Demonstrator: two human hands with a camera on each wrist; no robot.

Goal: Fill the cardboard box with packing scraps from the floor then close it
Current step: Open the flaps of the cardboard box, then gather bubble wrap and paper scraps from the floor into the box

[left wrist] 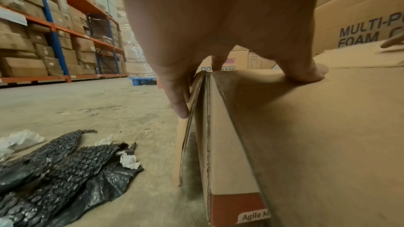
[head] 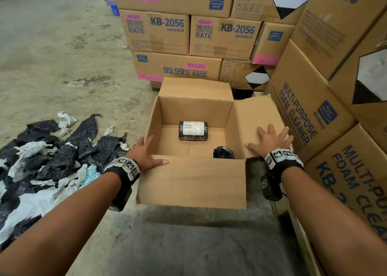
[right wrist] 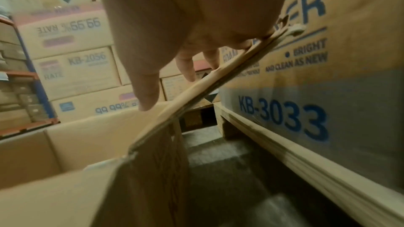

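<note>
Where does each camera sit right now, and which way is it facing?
Head: on the person's head, facing forward and down at the open cardboard box on the floor; both forearms, left hand and right hand show.
Left wrist: on the left wrist, facing along the box's left side toward shelving; palm and fingers show.
Right wrist: on the right wrist, facing along the right flap toward stacked cartons; palm and fingers show.
Shared: head and left wrist both show the packing scraps.

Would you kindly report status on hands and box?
Left hand on box corner, right hand flat on right flap. Box open. Scraps on floor, unobstructed.
</note>
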